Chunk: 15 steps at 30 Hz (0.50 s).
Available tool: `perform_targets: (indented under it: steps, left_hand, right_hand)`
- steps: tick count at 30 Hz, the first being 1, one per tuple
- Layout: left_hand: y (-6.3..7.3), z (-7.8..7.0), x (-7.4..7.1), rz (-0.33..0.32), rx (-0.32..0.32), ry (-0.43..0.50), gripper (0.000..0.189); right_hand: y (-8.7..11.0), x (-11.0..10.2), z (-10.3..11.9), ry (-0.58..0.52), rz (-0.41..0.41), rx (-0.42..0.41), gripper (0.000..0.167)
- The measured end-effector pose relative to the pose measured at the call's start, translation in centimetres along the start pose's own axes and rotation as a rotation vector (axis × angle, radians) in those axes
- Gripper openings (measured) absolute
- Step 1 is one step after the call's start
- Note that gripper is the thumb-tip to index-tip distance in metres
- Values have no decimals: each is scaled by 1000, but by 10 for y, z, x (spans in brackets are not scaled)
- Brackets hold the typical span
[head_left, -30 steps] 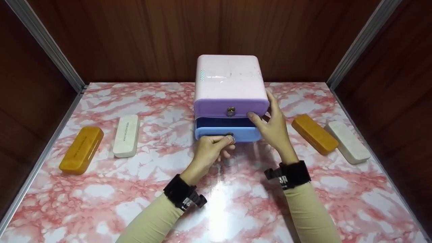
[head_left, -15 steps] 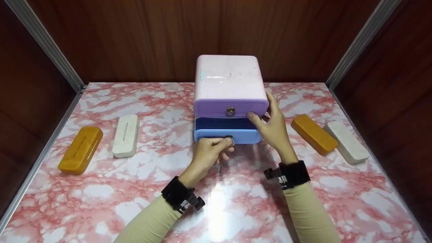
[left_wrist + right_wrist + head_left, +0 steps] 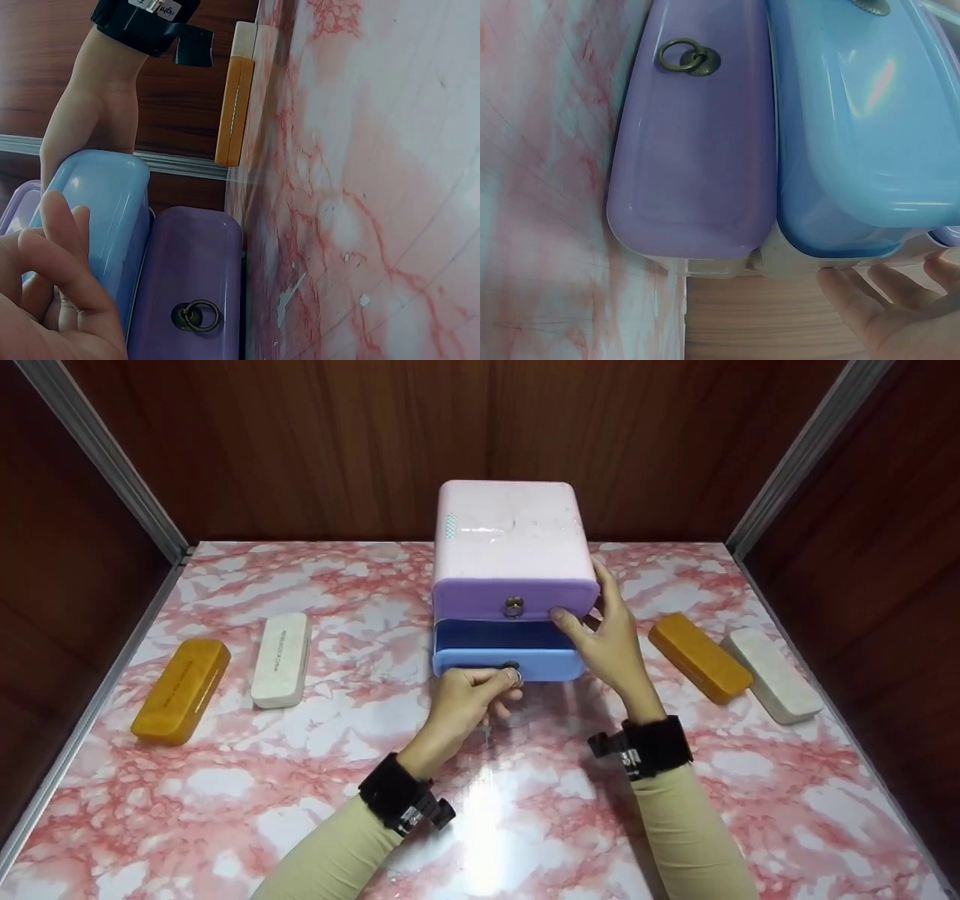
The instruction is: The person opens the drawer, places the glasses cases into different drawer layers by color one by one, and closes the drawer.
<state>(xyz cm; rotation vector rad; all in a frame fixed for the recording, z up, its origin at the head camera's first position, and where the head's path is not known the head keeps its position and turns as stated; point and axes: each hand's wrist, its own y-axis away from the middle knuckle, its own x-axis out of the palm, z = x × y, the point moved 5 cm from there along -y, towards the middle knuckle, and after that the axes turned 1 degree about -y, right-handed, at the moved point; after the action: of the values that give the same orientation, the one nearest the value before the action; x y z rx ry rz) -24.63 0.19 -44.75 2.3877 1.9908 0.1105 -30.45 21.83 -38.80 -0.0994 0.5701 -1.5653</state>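
Note:
A small drawer box (image 3: pixel 510 529) with a pale pink top stands at the back middle of the table. Its blue middle drawer (image 3: pixel 553 665) is partly pulled out, and the dark inside shows behind its front. My left hand (image 3: pixel 463 699) pinches the ring pull (image 3: pixel 517 678) of that drawer between thumb and finger. On the box's right side rests my right hand (image 3: pixel 613 645), fingers along the wall and thumb against the purple top drawer (image 3: pixel 472 598). A purple bottom drawer (image 3: pixel 694 150), closed, shows its hanging brass ring (image 3: pixel 200 316) in both wrist views.
To the left lie an orange-brown case (image 3: pixel 180 691) and a white case (image 3: pixel 281 660). Another orange-brown case (image 3: pixel 699 658) and white case (image 3: pixel 772 675) lie side by side at right. Wood-grain panels (image 3: pixel 322 442) enclose the marbled table (image 3: pixel 360 585) at the back and sides.
The blue drawer has slid a little further out toward me, the left hand moving along with its ring. The right hand keeps its place on the box.

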Motion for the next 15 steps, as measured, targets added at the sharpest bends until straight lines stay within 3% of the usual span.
perform_targets:
  steps: [15]
  left_hand:
    - [9,0,1,33,15,-27,26]
  right_hand:
    - [0,0,3,-44,16,15,82]
